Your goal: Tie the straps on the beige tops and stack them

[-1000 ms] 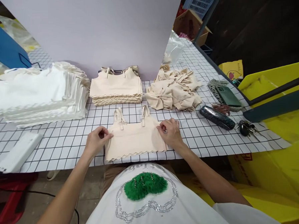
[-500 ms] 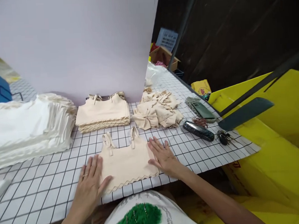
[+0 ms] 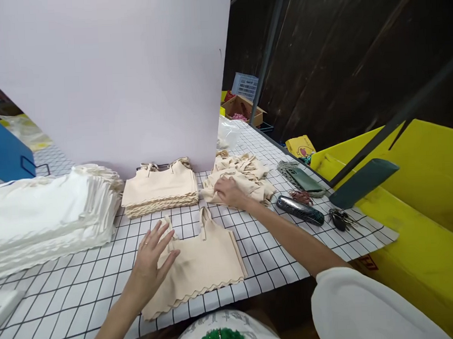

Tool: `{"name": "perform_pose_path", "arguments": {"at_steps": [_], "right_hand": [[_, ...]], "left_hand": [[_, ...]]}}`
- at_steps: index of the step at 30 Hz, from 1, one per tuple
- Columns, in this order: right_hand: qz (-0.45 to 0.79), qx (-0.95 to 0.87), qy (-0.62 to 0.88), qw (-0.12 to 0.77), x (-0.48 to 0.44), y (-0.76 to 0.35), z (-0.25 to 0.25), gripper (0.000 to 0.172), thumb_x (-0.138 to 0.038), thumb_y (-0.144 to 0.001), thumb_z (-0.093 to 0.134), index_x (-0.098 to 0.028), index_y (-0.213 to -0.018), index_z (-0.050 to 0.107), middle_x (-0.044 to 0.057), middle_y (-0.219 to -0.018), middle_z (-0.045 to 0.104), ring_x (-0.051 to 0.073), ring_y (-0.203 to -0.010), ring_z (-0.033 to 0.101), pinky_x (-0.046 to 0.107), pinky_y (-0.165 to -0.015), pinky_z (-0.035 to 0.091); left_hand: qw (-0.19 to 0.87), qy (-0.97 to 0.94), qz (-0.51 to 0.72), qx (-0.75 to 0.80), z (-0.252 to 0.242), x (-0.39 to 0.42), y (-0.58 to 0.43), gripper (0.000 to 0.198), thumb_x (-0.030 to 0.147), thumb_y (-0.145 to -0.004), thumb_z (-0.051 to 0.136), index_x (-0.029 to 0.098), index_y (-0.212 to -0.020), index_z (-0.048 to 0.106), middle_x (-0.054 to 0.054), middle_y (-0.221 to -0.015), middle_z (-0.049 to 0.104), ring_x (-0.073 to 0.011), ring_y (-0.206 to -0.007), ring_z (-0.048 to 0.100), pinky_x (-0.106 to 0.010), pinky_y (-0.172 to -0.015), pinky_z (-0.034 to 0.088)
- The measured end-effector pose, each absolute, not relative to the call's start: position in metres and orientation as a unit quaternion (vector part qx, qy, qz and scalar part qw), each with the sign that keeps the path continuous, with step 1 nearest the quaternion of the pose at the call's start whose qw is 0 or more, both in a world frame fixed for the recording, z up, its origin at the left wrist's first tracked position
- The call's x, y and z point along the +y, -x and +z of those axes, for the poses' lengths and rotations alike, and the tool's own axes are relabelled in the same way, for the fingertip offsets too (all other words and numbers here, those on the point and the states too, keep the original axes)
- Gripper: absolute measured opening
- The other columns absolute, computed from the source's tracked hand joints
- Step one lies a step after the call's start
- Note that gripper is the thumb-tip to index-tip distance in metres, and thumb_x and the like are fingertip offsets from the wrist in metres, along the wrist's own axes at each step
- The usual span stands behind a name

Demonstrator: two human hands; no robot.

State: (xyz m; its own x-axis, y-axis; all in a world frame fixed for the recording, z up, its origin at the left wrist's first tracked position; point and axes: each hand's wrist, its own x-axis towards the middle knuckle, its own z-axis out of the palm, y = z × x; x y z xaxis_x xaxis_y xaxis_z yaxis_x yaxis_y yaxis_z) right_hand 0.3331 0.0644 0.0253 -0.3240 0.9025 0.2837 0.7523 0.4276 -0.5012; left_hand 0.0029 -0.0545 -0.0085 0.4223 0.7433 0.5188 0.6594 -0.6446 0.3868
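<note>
A beige camisole top (image 3: pixel 204 259) with thin straps and a wavy hem lies flat at the table's front edge; offset edges on its right side show more than one layer. My left hand (image 3: pixel 153 259), fingers spread, hovers over the top's left side and partly hides it and one strap. Farther off, my right hand (image 3: pixel 229 192) is on a crumpled pile of beige camisole tops (image 3: pixel 241 168), its fingers curled into the cloth. Left of that pile is a neat stack of the same tops (image 3: pixel 159 185).
A tall stack of white garments (image 3: pixel 54 209) stands on the left of the checked table (image 3: pixel 91 283). A white panel (image 3: pixel 131 83) rises behind. On the right lie a phone (image 3: pixel 305 180), a dark patterned case (image 3: pixel 300 210) and keys (image 3: pixel 343 219), beside yellow boards (image 3: pixel 428 179).
My right hand has left the flat top and reached forward onto the crumpled pile. My left hand has lifted off the cloth. The camera view has shifted slightly.
</note>
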Motion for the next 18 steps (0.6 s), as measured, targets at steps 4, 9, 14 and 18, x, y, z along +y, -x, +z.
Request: {"name": "perform_pose_path", "arguments": {"at_steps": [4, 9, 14, 18], "right_hand": [[0.184, -0.722, 0.533, 0.4, 0.088, -0.346, 0.065, 0.027, -0.027, -0.098, 0.036, -0.019, -0.089, 0.06, 0.004, -0.081, 0.059, 0.017, -0.072, 0.053, 0.032, -0.071, 0.048], [0.428, -0.562, 0.39, 0.591, 0.091, -0.345, 0.141, 0.033, -0.05, -0.076, 0.07, -0.022, -0.077, 0.054, -0.003, -0.073, 0.058, 0.012, -0.065, 0.053, 0.023, -0.064, 0.047], [0.476, -0.557, 0.317, 0.602, 0.07, -0.333, 0.19, 0.035, -0.048, -0.073, 0.077, -0.023, -0.079, 0.054, -0.003, -0.073, 0.061, 0.012, -0.065, 0.056, 0.024, -0.063, 0.049], [0.499, -0.556, 0.292, 0.597, 0.058, -0.321, 0.202, 0.029, -0.045, -0.077, 0.075, -0.023, -0.082, 0.058, -0.001, -0.074, 0.063, 0.014, -0.067, 0.058, 0.025, -0.062, 0.049]], "left_hand": [[0.214, -0.785, 0.345, 0.469, 0.008, -0.039, -0.006, 0.041, 0.052, -0.093, 0.061, 0.026, -0.124, 0.071, -0.009, -0.128, 0.072, -0.0318, -0.126, 0.064, -0.052, -0.104, 0.054], [0.389, -0.687, 0.396, 0.47, 0.048, -0.017, -0.044, 0.043, 0.056, -0.083, 0.07, 0.024, -0.11, 0.078, -0.011, -0.119, 0.076, -0.0323, -0.114, 0.07, -0.048, -0.099, 0.057], [0.505, -0.583, 0.489, 0.407, 0.09, 0.002, -0.077, 0.043, 0.051, -0.072, 0.082, 0.02, -0.101, 0.078, -0.012, -0.112, 0.077, -0.0288, -0.103, 0.073, -0.04, -0.09, 0.06], [0.522, -0.53, 0.539, 0.395, 0.11, 0.009, -0.086, 0.044, 0.045, -0.068, 0.087, 0.018, -0.1, 0.075, -0.013, -0.112, 0.075, -0.0268, -0.106, 0.07, -0.038, -0.092, 0.057]]}}
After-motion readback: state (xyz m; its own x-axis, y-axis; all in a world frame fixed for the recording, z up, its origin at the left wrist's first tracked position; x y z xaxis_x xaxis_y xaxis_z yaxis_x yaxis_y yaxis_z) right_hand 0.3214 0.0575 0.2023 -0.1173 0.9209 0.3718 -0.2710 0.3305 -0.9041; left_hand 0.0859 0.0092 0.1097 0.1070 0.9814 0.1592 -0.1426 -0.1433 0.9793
